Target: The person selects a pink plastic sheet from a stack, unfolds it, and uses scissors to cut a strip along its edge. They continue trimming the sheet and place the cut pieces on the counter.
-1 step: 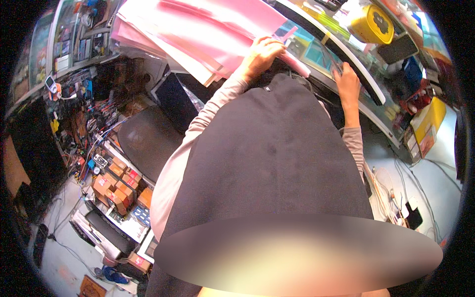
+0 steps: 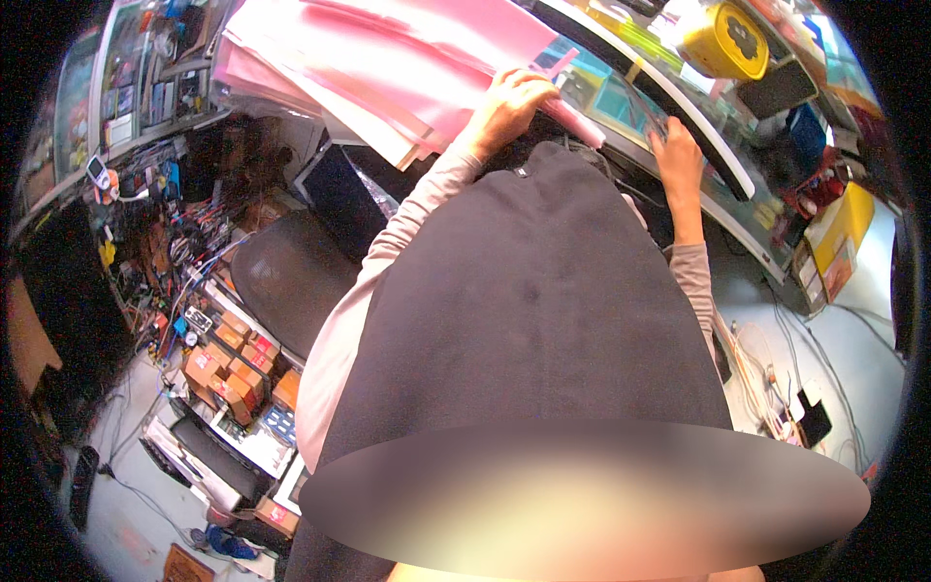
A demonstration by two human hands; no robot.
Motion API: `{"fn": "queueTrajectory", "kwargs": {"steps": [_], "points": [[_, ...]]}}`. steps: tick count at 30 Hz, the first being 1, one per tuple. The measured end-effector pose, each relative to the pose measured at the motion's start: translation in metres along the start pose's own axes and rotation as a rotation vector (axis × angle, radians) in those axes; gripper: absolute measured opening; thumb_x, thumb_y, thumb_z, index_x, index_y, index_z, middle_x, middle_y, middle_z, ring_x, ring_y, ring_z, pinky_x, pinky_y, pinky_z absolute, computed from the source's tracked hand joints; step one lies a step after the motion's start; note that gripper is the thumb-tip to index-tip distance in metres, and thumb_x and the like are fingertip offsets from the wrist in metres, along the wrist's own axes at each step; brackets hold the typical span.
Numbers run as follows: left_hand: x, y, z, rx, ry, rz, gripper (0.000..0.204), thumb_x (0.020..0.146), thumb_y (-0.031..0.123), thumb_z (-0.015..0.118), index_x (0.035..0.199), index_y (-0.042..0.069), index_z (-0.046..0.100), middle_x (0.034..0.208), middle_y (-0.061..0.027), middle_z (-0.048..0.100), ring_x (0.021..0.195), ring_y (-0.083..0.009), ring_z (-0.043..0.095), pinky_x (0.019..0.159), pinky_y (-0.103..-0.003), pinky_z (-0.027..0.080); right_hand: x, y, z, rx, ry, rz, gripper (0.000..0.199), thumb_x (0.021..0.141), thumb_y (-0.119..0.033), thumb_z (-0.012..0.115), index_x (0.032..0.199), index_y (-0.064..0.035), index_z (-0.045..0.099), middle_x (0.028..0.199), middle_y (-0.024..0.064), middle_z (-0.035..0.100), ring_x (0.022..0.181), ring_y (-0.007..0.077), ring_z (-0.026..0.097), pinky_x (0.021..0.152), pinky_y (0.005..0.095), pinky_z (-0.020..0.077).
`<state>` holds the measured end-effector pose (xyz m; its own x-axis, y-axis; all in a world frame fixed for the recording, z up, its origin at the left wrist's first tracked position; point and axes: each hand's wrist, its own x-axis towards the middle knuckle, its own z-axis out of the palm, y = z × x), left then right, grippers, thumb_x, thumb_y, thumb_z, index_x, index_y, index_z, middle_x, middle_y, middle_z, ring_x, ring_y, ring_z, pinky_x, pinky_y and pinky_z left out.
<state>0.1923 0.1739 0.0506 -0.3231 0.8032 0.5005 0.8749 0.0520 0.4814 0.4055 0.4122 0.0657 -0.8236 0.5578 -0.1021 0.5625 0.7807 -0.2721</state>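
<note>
Large, shiny pink plastic sheets lie in a layered stack across the glass-topped counter at the top of the view. My left hand is closed over their right edge, fingers curled at a rolled or folded pink strip. To its right, apart from the sheets, my right hand is closed round what looks like a pair of scissors. Their thin grey blades point up and left, over the glass. The handles are mostly hidden by my fingers.
A yellow container stands at the counter's far right. A white-edged black rail runs just beyond my right hand. Left of me are a dark chair seat and small cardboard boxes. Cables lie on the floor at right.
The whole view has shifted very slightly. Both hands keep their grips and stay nearly in place.
</note>
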Motion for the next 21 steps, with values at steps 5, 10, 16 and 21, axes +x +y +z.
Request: {"fn": "queueTrajectory", "kwargs": {"steps": [5,10,16,21], "points": [[0.004,0.008,-0.004,0.025,-0.215,-0.046,0.043,0.078,0.039,0.078,0.117,0.024,0.07,0.116,-0.0003,0.065,0.117,-0.0232,0.055,0.104,-0.045,0.035,-0.005,0.0,0.011,-0.014,0.089,-0.033,0.032,0.087,-0.025,0.072,0.108,-0.0032,0.06,0.105,0.0194,0.068,0.091,0.0398,0.069,0.075,0.0488,0.0565],[0.016,0.017,-0.001,0.071,-0.229,-0.145,0.036,0.074,0.04,0.079,0.107,0.026,0.073,0.11,0.0027,0.065,0.114,-0.023,0.056,0.104,-0.047,0.035,-0.008,-0.001,0.014,-0.032,0.1,0.0,0.029,0.087,-0.02,0.072,0.108,-0.0036,0.062,0.107,0.0177,0.067,0.09,0.0388,0.069,0.075,0.0471,0.0577],[0.023,0.02,0.004,0.094,-0.38,-0.137,0.02,0.073,0.031,0.077,0.091,0.023,0.072,0.101,0.0034,0.064,0.108,-0.0234,0.057,0.1,-0.049,0.038,-0.012,-0.005,0.02,-0.031,0.174,-0.035,0.022,0.088,-0.017,0.07,0.102,-0.003,0.061,0.106,0.0165,0.066,0.088,0.0375,0.07,0.073,0.0451,0.0587],[0.031,0.022,0.004,0.044,-0.391,-0.031,0.009,0.078,0.018,0.071,0.087,0.017,0.07,0.096,0.0008,0.065,0.1,-0.0241,0.06,0.091,-0.042,0.046,-0.012,-0.002,0.022,0.016,0.133,-0.008,0.026,0.091,-0.017,0.066,0.111,-0.0017,0.061,0.109,0.0166,0.064,0.093,0.0391,0.067,0.076,0.0472,0.0561]]}}
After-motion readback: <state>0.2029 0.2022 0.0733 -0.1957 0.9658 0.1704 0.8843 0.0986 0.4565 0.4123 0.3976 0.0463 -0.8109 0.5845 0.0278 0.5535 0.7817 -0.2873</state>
